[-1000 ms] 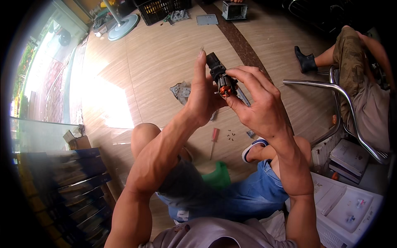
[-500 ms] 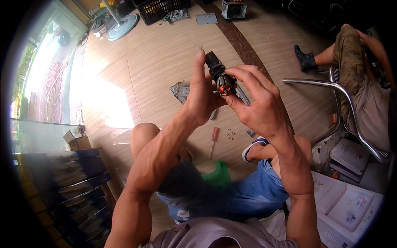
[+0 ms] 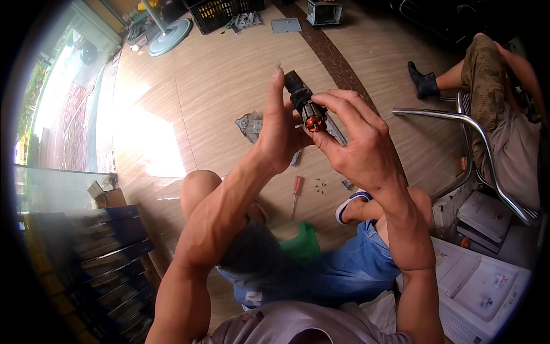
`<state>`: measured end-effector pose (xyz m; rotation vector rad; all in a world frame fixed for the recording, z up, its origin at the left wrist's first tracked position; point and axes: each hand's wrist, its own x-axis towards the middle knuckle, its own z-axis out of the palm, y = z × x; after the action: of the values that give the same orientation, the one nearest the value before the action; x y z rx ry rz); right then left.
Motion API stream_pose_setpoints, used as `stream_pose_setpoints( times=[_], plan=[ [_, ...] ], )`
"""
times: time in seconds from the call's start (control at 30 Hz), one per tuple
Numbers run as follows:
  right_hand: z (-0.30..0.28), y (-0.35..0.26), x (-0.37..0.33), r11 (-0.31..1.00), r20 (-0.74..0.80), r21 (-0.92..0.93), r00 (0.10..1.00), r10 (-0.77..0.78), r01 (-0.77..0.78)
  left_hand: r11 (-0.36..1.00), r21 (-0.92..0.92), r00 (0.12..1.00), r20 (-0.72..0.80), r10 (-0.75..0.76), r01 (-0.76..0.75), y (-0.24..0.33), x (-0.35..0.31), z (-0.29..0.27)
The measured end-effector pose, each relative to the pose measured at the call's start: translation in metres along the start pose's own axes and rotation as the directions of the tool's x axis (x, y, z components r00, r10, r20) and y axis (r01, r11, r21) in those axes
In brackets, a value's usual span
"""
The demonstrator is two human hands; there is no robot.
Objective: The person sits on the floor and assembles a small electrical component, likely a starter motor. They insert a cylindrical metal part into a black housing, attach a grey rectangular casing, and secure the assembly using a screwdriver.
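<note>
Between my two hands, above the floor, is a small electric motor (image 3: 312,112) with a black housing at its far end and copper windings at the near end. My right hand (image 3: 364,135) pinches it from the right, thumb by the windings and fingertips on its upper side. My left hand (image 3: 279,129) grips it from the left with the thumb pointing up; its other fingers are partly hidden behind the motor. Beneath them a grey metal part (image 3: 249,126) lies on the floor, partly covered by my left hand. A red-handled screwdriver (image 3: 297,186) and several small screws (image 3: 320,185) lie nearer me.
Between my legs is a green object (image 3: 302,245). A seated person (image 3: 487,74) and a metal-tube chair (image 3: 458,114) are at the right, above a white boxy appliance (image 3: 487,286). A black crate (image 3: 220,20), a flat grey plate (image 3: 286,26) and a metal box (image 3: 324,14) stand far off.
The motor has turned slightly in my fingers, so its copper windings show at a different angle. Both hands stay in nearly the same place.
</note>
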<state>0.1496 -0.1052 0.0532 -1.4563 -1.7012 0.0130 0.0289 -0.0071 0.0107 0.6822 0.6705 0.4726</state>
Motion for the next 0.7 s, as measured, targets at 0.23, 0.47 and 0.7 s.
stream_pose_setpoints(
  times=[0.23,0.47,0.7],
  plan=[
    [0.0008,0.0004,0.0003,1.000,-0.007,-0.009,1.000,-0.008,0.008,1.000,0.005,1.000,0.008,-0.002,0.001,-0.0006,0.0010,-0.0025],
    [0.0005,-0.0002,0.0003,1.000,-0.006,-0.017,1.000,-0.006,0.006,1.000,-0.003,1.000,0.007,-0.001,0.001,-0.0010,0.0015,-0.0020],
    [0.0010,-0.0005,0.0003,1.000,-0.002,-0.019,1.000,-0.004,0.004,1.000,-0.015,1.000,0.008,0.009,-0.009,-0.0006,0.0007,-0.0011]
  ],
)
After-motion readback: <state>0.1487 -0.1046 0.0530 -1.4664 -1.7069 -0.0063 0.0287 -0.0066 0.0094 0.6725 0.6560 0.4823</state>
